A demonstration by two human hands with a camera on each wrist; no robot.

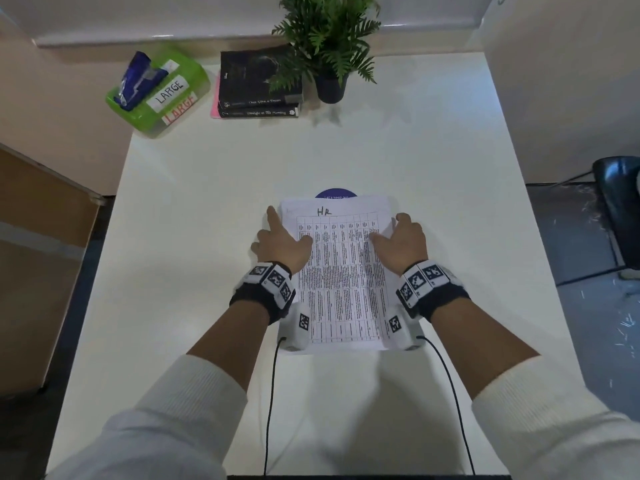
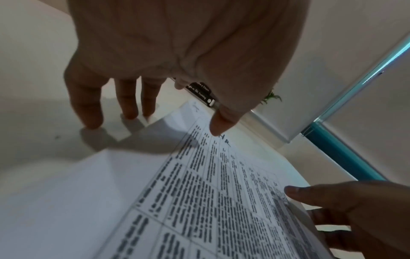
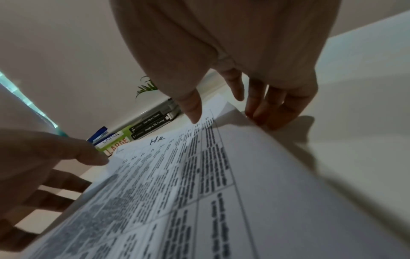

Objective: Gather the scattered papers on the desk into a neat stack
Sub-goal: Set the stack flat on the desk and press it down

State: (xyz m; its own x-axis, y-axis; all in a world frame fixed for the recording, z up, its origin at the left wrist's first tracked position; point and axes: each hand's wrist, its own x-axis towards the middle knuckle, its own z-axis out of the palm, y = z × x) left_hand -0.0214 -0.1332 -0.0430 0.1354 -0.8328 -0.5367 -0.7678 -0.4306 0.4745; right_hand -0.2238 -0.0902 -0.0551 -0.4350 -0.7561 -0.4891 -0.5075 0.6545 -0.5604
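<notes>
A stack of white papers (image 1: 341, 275) lies mid-desk, and its top sheet carries a printed table with "HR" handwritten above it. My left hand (image 1: 289, 225) is at the stack's left edge, thumb over the sheet. In the left wrist view its straight fingers (image 2: 88, 108) touch the desk just beside the papers (image 2: 199, 201). My right hand (image 1: 386, 228) is at the right edge. In the right wrist view its fingertips (image 3: 259, 115) meet the paper edge, which looks slightly raised, and the thumb reaches over the papers (image 3: 221, 192).
The white desk (image 1: 194, 209) has a green box labelled LARGE (image 1: 159, 93) at the back left, black books (image 1: 258, 83) and a potted plant (image 1: 329, 50) at the back. A purple round sticker (image 1: 336, 194) shows past the papers' far edge. A black chair (image 1: 620, 206) stands to the right.
</notes>
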